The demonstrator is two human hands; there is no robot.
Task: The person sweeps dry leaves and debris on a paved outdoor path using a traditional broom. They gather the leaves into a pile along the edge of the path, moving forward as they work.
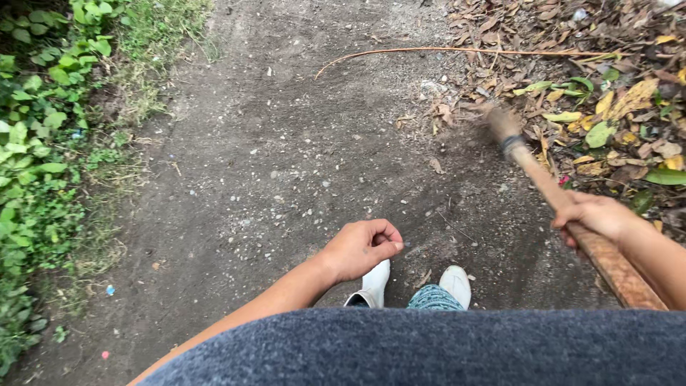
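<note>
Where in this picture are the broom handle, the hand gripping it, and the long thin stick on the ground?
broom handle (537, 174): head view, bare shaft above the grip.
right hand (594, 216): head view, back of hand.
long thin stick (457, 50): head view, its middle stretch.

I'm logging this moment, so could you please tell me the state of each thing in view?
right hand: closed around the broom handle
broom handle: held slanted, head end blurred over the path's edge
left hand: loosely curled, holding nothing
white boots: standing on the dirt path
dry leaves: heaped along the path's right side
</note>
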